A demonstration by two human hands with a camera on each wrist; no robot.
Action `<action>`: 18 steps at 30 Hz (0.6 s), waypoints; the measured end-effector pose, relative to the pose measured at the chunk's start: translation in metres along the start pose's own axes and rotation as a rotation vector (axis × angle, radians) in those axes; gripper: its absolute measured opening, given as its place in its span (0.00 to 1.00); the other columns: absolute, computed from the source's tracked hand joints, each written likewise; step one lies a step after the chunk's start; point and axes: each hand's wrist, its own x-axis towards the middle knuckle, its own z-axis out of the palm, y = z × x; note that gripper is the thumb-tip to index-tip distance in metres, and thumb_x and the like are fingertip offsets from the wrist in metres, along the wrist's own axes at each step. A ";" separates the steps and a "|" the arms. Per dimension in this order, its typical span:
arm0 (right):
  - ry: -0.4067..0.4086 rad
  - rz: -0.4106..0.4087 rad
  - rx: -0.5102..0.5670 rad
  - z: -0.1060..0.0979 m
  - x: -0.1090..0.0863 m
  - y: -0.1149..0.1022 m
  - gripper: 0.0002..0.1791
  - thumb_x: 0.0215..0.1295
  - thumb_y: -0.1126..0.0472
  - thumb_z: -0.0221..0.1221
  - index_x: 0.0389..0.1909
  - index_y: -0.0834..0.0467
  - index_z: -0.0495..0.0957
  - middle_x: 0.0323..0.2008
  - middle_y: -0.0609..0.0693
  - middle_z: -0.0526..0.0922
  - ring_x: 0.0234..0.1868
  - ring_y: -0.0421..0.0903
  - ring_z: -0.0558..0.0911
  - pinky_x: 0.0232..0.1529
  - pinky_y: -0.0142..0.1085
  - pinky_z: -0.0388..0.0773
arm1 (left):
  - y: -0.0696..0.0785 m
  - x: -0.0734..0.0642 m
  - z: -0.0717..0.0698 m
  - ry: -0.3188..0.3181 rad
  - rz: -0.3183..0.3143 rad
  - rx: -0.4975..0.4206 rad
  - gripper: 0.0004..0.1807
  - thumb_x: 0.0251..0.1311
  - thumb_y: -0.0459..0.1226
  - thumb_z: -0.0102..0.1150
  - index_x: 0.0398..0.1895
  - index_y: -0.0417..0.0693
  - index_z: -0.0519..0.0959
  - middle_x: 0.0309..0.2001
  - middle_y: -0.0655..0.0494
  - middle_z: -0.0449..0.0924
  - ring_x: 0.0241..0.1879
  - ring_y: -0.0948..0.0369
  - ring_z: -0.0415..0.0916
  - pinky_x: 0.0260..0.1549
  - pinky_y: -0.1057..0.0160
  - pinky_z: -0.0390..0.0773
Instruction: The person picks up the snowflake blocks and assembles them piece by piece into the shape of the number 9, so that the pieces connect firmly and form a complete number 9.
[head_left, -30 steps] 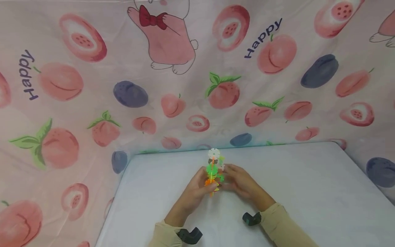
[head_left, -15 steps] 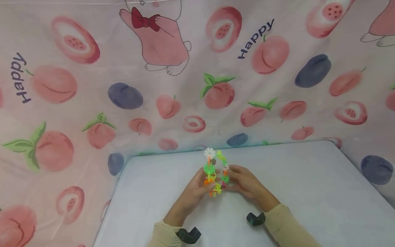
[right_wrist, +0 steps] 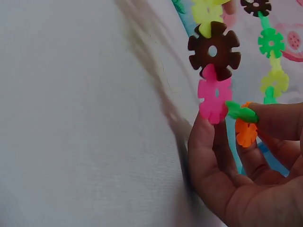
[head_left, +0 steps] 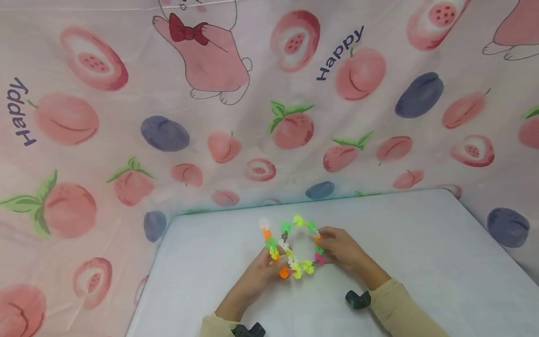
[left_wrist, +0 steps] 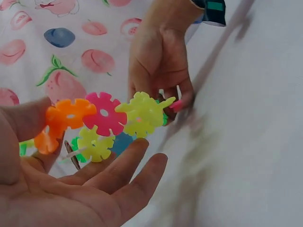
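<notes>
A chain of colourful slotted snowflake discs (head_left: 309, 267), linked edge to edge, forms a loop with a side strand held up over the white table. On its left, my left hand (head_left: 257, 277) holds the chain by an orange disc (left_wrist: 78, 109), between thumb and fingers, with other fingers stretched out beneath. Beside that disc come a pink disc (left_wrist: 93, 103) and a yellow disc (left_wrist: 147, 105). My right hand (head_left: 346, 249) grips the loop's right side. In the right wrist view its thumb presses a green disc (right_wrist: 242, 113) above an orange disc (right_wrist: 246, 136); a brown disc (right_wrist: 199, 56) hangs higher.
The white-covered table (head_left: 421, 243) spreads under both hands. Behind it hangs a pink fruit-print cloth (head_left: 236, 112), meeting the table's back edge. Dark wrist cameras show at the left sleeve (head_left: 219, 326) and the right sleeve (head_left: 400, 299).
The chain has turned from nearly edge-on to face the head view, its loop spread wide. My hands have moved farther apart, and the side strand now leans left. The head view has shifted slightly.
</notes>
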 end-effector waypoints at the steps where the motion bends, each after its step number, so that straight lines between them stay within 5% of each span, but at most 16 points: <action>1: 0.013 0.001 -0.023 0.000 -0.001 -0.001 0.27 0.73 0.62 0.57 0.70 0.66 0.68 0.58 0.63 0.76 0.45 0.48 0.79 0.40 0.43 0.86 | -0.002 0.000 0.000 0.012 -0.013 0.006 0.23 0.74 0.48 0.56 0.65 0.51 0.68 0.74 0.48 0.65 0.62 0.56 0.73 0.60 0.59 0.76; 12: 0.123 0.002 -0.365 0.000 0.006 -0.011 0.24 0.67 0.63 0.62 0.63 0.62 0.77 0.54 0.57 0.81 0.37 0.47 0.78 0.33 0.38 0.80 | -0.025 -0.007 0.003 0.055 -0.118 -0.244 0.21 0.77 0.43 0.52 0.66 0.44 0.65 0.70 0.42 0.69 0.56 0.50 0.82 0.56 0.46 0.81; 18: 0.103 -0.005 -0.496 -0.003 0.011 -0.021 0.22 0.68 0.64 0.61 0.63 0.62 0.78 0.62 0.63 0.78 0.40 0.47 0.79 0.35 0.38 0.79 | -0.029 -0.011 0.010 0.053 -0.170 -0.364 0.28 0.76 0.40 0.52 0.72 0.39 0.59 0.65 0.41 0.75 0.57 0.44 0.82 0.57 0.45 0.80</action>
